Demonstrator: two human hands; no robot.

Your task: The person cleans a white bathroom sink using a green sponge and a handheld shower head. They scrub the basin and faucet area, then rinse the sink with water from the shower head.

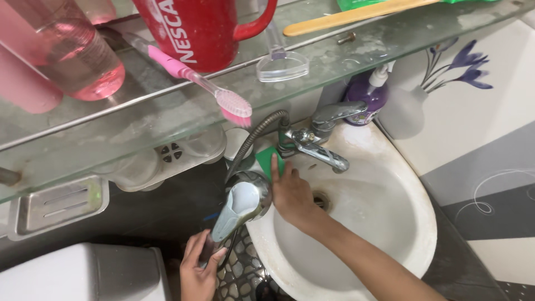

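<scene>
Frame centre: right hand (pixel 291 195) presses a green sponge (pixel 270 160) flat-fingered against the sink (pixel 401 184) rim, below the tap (pixel 320 142). Lower centre: left hand (pixel 199 273) closed around the sprayer (pixel 239 209) handle.

My right hand (pixel 291 195) presses a green sponge (pixel 268 160) on the white sink (pixel 390 223), stained brownish at the rim. My left hand (pixel 198 270) holds a shiny chrome sprayer (pixel 241 205). The mug (pixel 203 25) is red, the toothbrush (pixel 195 78) pink, the bottle (pixel 369 96) purple. The white tile (pixel 473 106) has purple flowers.
</scene>
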